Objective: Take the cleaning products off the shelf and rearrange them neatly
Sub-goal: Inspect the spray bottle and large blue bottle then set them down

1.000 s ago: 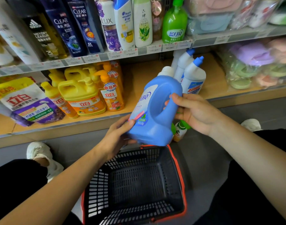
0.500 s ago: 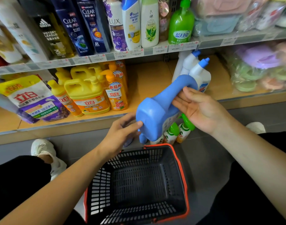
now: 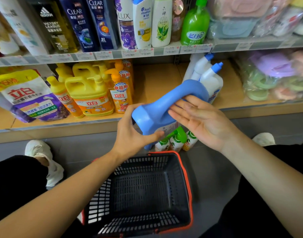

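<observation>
Since a moment ago the left hand [image 3: 131,136] has curled its thumb and fingers round the bottom end of the blue jug [image 3: 157,110], which lies tipped on its side in the air between both hands, while the right hand [image 3: 202,122] lies flat with straight fingers touching under the handle. Its cap is hidden and its label mostly faces down, and little green-topped bottles [image 3: 177,140] peek out just below the grip. Right under the hands sits a black basket [image 3: 187,177] with a red rim, its near edge cut off; white bottles [image 3: 211,79] stand on the shelf [image 3: 157,79] behind the jug.
</observation>
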A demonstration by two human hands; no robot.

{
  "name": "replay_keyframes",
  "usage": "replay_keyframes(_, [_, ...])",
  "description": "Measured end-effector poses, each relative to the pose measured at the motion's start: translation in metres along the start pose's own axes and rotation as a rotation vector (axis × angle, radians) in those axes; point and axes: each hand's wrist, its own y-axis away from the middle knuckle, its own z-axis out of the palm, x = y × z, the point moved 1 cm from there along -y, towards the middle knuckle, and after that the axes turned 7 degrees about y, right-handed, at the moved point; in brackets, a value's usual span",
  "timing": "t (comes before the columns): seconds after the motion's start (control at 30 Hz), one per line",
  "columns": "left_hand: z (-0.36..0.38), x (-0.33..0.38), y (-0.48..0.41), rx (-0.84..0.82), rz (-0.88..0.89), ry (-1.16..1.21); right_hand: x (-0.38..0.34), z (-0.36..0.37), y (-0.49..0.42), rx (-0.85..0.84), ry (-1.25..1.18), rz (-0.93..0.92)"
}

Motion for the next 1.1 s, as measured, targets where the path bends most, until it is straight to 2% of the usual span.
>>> replay_keyframes(0.17, [-0.015,0.015,-0.018,0.047,0.048,-0.155,0.003,-0.009,0.001,0.025,0.345,0.039])
replay_keyframes(0.23, [-0.019,0.018,-0.021,0.029,0.019,-0.193,0.008,-0.011,0.001,0.117,0.687,0.016])
replay_keyframes(0.33, [-0.020,0.020,-0.016,-0.033,-0.007,-0.240,0.008,-0.016,-0.002,0.293,1.178,-0.228])
replay_keyframes(0.4, [-0.018,0.020,-0.010,-0.087,-0.028,-0.265,0.007,-0.021,-0.006,0.218,1.387,-0.296])
replay_keyframes(0.5, [-0.016,0.017,0.000,-0.135,-0.064,-0.251,0.017,-0.026,-0.013,-0.112,1.599,0.003])
replay_keyframes(0.57, [-0.015,0.016,0.005,-0.160,-0.087,-0.227,0.021,-0.026,-0.016,-0.206,1.565,0.080])
replay_keyframes(0.77, [-0.015,0.023,0.005,-0.205,-0.059,-0.105,0.009,-0.024,-0.016,-0.257,1.312,0.072])
replay_keyframes(0.9, [-0.017,0.023,0.007,-0.256,0.029,-0.079,0.009,-0.020,-0.008,-0.168,1.224,-0.046])
replay_keyframes(1.1, [-0.007,0.019,0.017,-0.165,0.214,-0.195,0.008,-0.021,0.001,0.007,1.182,-0.143])
